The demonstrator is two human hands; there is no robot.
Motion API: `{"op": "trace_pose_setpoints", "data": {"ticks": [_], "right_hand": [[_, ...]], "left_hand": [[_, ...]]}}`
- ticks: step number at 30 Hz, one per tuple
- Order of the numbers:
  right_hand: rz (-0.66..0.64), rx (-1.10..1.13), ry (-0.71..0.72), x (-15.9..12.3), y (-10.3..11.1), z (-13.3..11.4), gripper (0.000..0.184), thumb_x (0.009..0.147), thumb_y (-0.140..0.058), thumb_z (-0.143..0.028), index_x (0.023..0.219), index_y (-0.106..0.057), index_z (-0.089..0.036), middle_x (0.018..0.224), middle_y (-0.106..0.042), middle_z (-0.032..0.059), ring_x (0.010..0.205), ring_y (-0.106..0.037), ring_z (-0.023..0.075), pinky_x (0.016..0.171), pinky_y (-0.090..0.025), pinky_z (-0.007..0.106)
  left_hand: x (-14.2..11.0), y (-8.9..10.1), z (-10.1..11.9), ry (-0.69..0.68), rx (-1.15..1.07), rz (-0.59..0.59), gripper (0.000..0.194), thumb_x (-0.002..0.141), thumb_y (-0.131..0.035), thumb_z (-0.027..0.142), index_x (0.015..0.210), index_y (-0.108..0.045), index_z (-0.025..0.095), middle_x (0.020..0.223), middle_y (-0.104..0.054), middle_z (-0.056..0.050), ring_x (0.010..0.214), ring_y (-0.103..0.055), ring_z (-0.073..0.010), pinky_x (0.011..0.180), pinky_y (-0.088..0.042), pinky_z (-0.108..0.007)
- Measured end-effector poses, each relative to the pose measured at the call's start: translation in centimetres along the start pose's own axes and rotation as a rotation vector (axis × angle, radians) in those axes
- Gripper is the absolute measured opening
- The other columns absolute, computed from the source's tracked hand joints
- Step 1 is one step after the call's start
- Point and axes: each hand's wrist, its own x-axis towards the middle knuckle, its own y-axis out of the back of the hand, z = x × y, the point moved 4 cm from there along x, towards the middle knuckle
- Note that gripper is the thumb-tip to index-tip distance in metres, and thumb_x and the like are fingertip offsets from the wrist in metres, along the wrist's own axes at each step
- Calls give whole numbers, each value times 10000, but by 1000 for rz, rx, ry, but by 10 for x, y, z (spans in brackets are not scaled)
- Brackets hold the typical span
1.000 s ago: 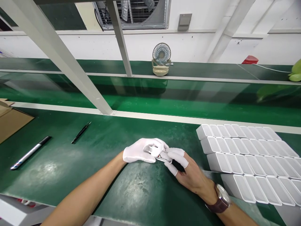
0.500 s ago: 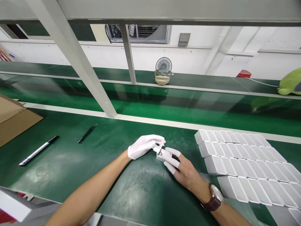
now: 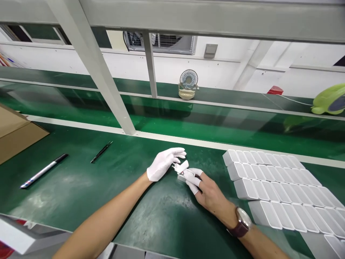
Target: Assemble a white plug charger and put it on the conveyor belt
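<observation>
Right hand (image 3: 207, 190) pinches a white device (image 3: 182, 166); left hand (image 3: 164, 163), fingers loosely parted, sits at its ten o'clock, contact unclear. Counter (image 3: 151, 216) edge lies at six, white trays (image 3: 242, 189) at three.

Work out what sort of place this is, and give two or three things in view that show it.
Probably a factory or assembly workshop. A long green workbench bears neat rows of matching white boxes, and the right hand, with white finger covers, holds a small white item.
</observation>
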Motion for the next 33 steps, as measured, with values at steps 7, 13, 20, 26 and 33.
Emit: {"op": "trace_pose_setpoints", "data": {"ticks": [7,13,20,26,33], "right_hand": [[-1,3,-8,-7,-9,7,520,941,-535,-101,1426,-463,-274,1296,-518,124,1146,-574,226,941,-549,389],[47,21,-16,-2,1,5,525,941,-543,-100,1433,-463,-261,1302,-532,126,1156,-582,225,936,-561,388],[246,32,-3,12,38,-16,604,879,-605,-43,1411,-492,-306,1295,-549,96,1135,-603,237,931,-567,395],[-77,-23,-85,-4,-2,2,514,934,-522,-94,1419,-482,-263,1226,-566,121,1122,-594,257,909,-573,428],[47,26,-154,-10,-4,7,501,943,-580,-162,1415,-440,-260,1292,-553,92,1168,-572,216,960,-541,379]], "left_hand": [[-4,-16,6,114,463,-189,442,748,-797,400,1095,-695,145,1154,-646,-119,1036,-612,-252,871,-482,-328],[-1,-6,-3,93,231,-150,599,880,-580,608,1190,-667,102,1154,-663,-170,1022,-628,-277,888,-476,-366],[8,5,-14,17,-135,38,632,915,-474,656,1130,-709,110,1108,-678,-174,1030,-626,-279,917,-468,-407],[3,-1,-7,69,141,-87,605,857,-633,583,1220,-658,100,1176,-650,-190,1068,-611,-287,883,-483,-358],[0,-15,1,231,267,-149,454,781,-765,416,1112,-686,116,1129,-645,-161,986,-623,-247,783,-503,-310]]}}
